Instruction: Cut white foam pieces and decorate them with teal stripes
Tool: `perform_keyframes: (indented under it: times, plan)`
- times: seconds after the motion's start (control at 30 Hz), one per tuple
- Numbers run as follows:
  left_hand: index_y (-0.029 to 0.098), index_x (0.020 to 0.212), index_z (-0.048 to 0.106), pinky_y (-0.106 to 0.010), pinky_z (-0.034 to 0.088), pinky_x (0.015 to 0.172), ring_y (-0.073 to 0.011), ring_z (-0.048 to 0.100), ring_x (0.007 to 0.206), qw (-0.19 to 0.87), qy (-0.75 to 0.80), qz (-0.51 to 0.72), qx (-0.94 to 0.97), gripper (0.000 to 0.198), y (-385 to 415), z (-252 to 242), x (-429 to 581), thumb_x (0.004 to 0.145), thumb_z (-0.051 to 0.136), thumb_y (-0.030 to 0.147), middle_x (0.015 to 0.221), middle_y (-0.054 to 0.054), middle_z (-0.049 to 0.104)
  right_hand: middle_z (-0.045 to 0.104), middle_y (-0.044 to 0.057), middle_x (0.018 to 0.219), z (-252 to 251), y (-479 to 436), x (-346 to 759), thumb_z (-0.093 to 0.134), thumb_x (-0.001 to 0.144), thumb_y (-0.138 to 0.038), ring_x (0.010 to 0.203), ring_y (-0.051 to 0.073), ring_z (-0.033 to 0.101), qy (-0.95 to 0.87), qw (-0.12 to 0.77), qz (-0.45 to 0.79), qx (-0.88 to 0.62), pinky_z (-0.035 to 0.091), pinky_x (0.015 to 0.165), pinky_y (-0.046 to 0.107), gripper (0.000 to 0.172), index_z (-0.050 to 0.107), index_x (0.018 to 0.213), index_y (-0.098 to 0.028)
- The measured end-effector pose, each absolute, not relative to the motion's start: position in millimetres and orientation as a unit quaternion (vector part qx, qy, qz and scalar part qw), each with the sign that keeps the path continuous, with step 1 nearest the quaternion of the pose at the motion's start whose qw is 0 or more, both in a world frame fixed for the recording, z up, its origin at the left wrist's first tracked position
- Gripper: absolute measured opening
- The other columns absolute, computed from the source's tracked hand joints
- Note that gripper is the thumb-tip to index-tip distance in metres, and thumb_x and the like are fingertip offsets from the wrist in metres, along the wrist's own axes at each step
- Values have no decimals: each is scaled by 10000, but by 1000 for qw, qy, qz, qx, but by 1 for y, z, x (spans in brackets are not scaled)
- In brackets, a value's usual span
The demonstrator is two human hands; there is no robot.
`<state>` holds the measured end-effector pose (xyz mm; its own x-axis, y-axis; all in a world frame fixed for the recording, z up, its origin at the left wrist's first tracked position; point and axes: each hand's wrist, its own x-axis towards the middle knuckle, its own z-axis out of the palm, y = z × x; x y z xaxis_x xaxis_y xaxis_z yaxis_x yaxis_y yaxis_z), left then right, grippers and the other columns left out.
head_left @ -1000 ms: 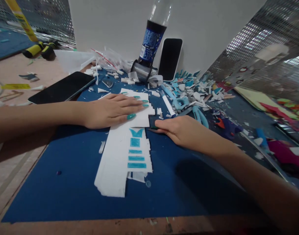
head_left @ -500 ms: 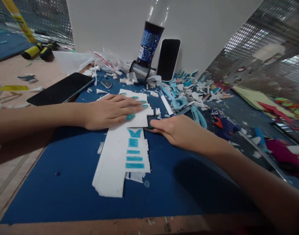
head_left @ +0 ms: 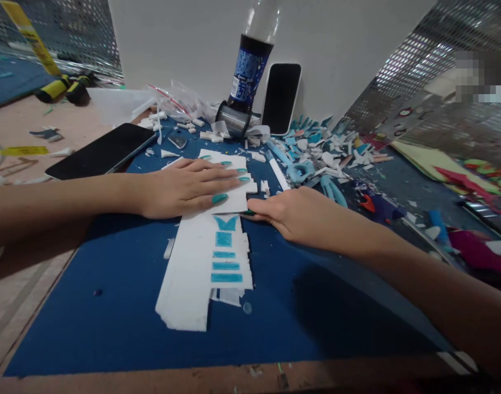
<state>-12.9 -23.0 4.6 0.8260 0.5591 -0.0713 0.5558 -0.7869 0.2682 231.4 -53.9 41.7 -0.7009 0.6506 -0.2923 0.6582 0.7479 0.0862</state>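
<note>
Head view: your left hand (head_left: 179, 190) lies flat, open-fingered, on a ragged-edged white board (head_left: 187, 268), long axis pointing away; your right hand (head_left: 293, 214) pinches a thin dark piece (head_left: 248, 213).

Scene dimly lit; shadow cast on blue mat (head_left: 111, 328); glints caught on bottle (head_left: 249, 68); right edge stretched, blurred, partly pixelated.

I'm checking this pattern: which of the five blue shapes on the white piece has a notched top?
The topmost shape, nearest the right hand: its upper edge dips, unlike the four rectangles below.
</note>
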Motion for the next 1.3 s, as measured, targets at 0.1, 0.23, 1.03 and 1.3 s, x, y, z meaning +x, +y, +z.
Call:
perform_keyframes:
  times: [0.1,0.23,1.03,1.3]
  plan:
    - [348,1499,106,-438,34,1169,-229,70,1466,143,293,2,946,513,-22,5,-13,1005,167,470,1590,60,89,597,14,626,41,-53,232,408,930,-149,499,111,511,924,154,-18,350,209,478,221,169,566,971,-195]
    - [346,1500,103,-422,13,1173,-220,53,1468,148,285,-4,947,509,-22,5,-14,1009,182,456,1590,72,76,604,17,633,40,-52,232,403,929,-147,498,112,518,920,162,-24,357,208,470,221,187,577,979,-194]
    - [361,1499,94,-464,24,1167,-267,71,1463,149,296,-9,944,518,-22,7,-14,1000,164,484,1589,68,83,539,2,556,42,-45,238,435,878,-106,429,101,408,922,188,-17,338,193,456,232,173,583,906,-191]
    - [355,1502,65,-473,5,1167,-258,19,1466,141,294,-26,945,526,-22,8,-14,999,149,484,1593,72,46,580,10,576,38,-44,246,438,857,-82,443,115,453,924,183,-12,337,200,470,234,222,589,960,-207]
